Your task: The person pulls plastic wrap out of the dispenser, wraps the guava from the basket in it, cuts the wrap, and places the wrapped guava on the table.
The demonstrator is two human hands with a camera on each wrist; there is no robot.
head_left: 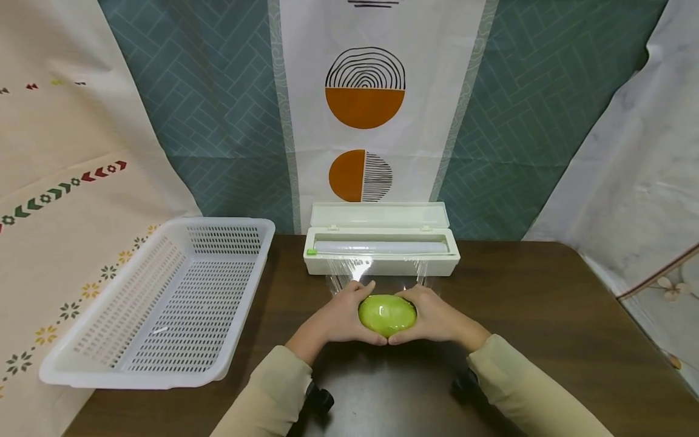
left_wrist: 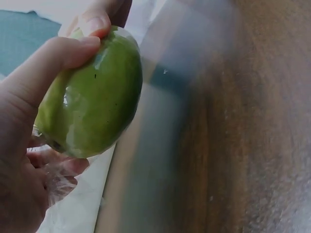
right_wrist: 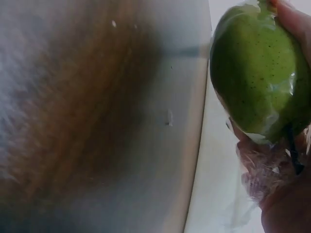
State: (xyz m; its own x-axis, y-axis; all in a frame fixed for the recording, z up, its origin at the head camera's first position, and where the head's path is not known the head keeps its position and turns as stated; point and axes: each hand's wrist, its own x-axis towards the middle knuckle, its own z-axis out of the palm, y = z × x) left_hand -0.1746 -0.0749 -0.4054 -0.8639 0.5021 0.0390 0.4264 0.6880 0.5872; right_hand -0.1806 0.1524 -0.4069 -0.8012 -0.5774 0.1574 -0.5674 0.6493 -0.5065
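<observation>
Green fruit (head_left: 387, 315) held b/w both hands, above the table (head_left: 535, 303), on the near side of the film dispenser (head_left: 382, 267) and well to the R of the basket (head_left: 136, 380). One end is gripped by the L hand (head_left: 341, 315), the other by the R hand (head_left: 437, 317); fingers of both are clamped on the fruit, thumbs placed on the near side w/ tips almost meeting, the rest partly hidden.

Handling (judged): wt. prob. light to moderate, easily borne by one hand; flesh prob. firm, though bruising under hard thumb pressure is poss. Surface likely made slippery by the clear film (left_wrist: 59, 183), so a broad hold on the rounded ends, w/ thumbs opposed to fingers, is to be preferred over a fingertip pinch. Film is thin, limp and prob. easily torn; pressure on the stem (right_wrist: 293, 149) is best avoided, as the film could be pierced there.

Appearance: oval, yellowish green, darker on the shaded side, w/ small dark specks and bright glints where film is drawn over the skin; stem dark, thin, set near the R hand. Film is bunched at the fingers of both hands, and is also seen at the dispenser's front.
</observation>
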